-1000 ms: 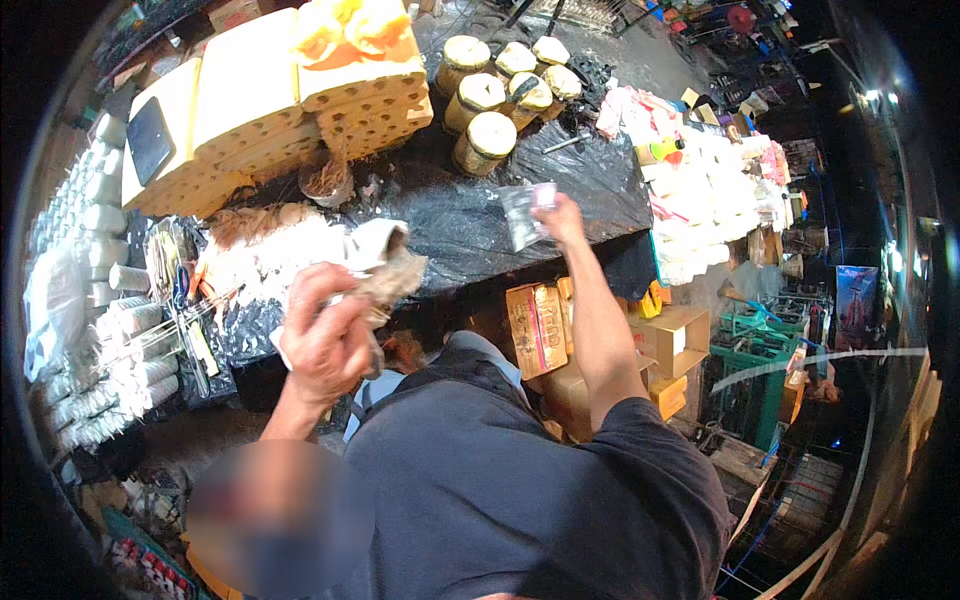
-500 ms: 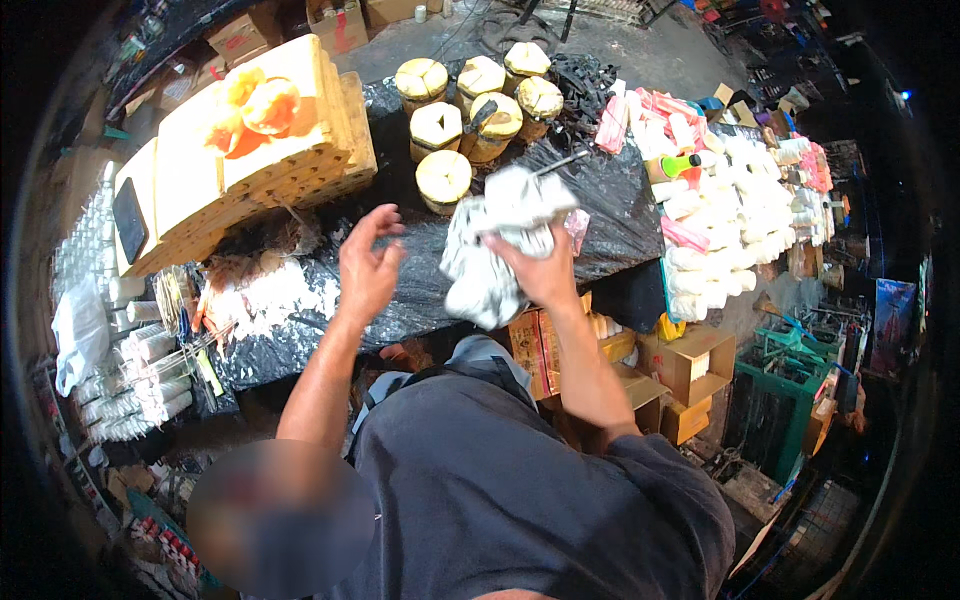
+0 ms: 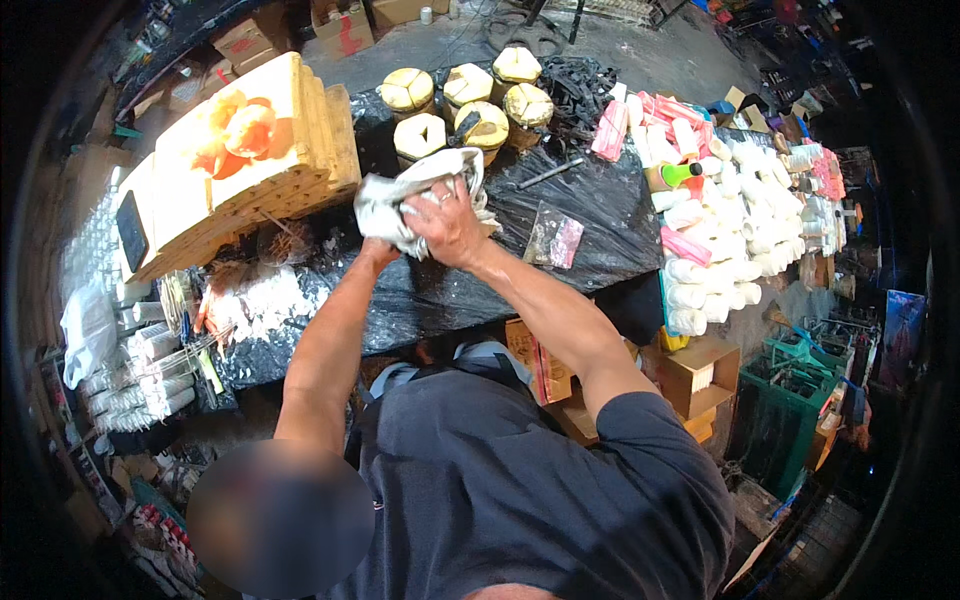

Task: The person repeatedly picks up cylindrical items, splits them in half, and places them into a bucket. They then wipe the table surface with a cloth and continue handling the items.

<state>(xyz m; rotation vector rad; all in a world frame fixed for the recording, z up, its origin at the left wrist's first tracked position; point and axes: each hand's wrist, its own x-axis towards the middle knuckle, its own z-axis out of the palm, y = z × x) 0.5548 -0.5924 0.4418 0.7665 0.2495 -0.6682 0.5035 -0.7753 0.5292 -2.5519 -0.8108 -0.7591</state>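
A crumpled white cloth (image 3: pixel 385 208) is bunched up over the black-covered table in front of me. My right hand (image 3: pixel 447 222) grips it from above, fingers curled into the folds. Beneath its lower left edge is my left hand (image 3: pixel 382 252); the cloth hides its fingers. Just beyond the cloth stand several round, yellow-topped moulds (image 3: pixel 420 135), some split into segments on top. Right of my hands, a dark rod (image 3: pixel 550 173) and a small clear bag with something pink (image 3: pixel 555 238) lie on the table.
Large yellow blocks (image 3: pixel 240 185) stand at the left, bearing orange lumps (image 3: pixel 245 130) and a black phone (image 3: pixel 131 230). White scraps (image 3: pixel 270 305) litter the table's near left. White and pink cylinders (image 3: pixel 715 200) pile up at the right. Open cardboard boxes (image 3: pixel 700 375) sit below the table edge.
My right hand has carried the cloth leftward to my left hand, which was open and apart from it. The small bag and more of the rod now show.
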